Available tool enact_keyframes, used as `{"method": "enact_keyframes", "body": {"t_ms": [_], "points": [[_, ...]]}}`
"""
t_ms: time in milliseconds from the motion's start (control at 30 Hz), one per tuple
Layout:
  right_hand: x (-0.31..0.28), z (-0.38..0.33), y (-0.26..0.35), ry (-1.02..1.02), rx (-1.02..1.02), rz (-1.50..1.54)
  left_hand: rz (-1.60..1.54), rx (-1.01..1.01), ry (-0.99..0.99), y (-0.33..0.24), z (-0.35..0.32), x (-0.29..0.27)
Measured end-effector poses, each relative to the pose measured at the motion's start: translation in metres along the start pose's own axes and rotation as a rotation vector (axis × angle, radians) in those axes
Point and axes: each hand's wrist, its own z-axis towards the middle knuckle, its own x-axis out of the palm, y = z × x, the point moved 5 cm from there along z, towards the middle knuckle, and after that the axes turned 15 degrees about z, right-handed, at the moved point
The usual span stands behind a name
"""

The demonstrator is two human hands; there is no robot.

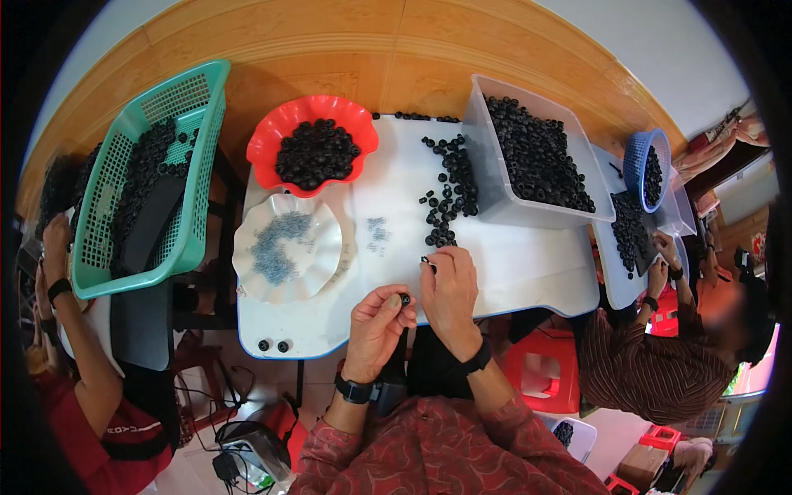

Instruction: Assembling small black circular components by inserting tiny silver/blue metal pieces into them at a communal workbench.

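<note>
My left hand (373,330) pinches a small round black part (404,299) between thumb and fingertips, above the front edge of the white table (528,264). Just right of it, my right hand (450,289) is closed, its thumb and forefinger on another small black part (426,260) that they partly hide. Beyond my right fingers spreads a pile of loose black ring-shaped parts (450,186). A small scatter of thin, greyish pieces (378,233) lies farther left. More of these fill part of a white scalloped dish (326,276).
A red wavy bowl (369,136) and a clear bin (536,213) hold many black parts. Two parts (273,346) sit at the table's left front corner. Left stands a green basket (87,276). People work on both sides; a red stool (540,363) stands right.
</note>
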Motion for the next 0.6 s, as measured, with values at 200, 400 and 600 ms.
{"method": "enact_keyframes", "body": {"t_ms": [200,400,600], "points": [[-0.012,-0.026,0.009,0.165,0.292,0.434,0.03,-0.02,-0.013,0.0,-0.001,0.002],[-0.016,-0.028,0.009,0.164,0.35,0.577,0.085,-0.064,-0.015,-0.002,-0.002,0.004],[-0.014,-0.03,0.0,0.169,0.341,0.722,0.116,-0.071,-0.03,-0.002,-0.002,0.004]]}}
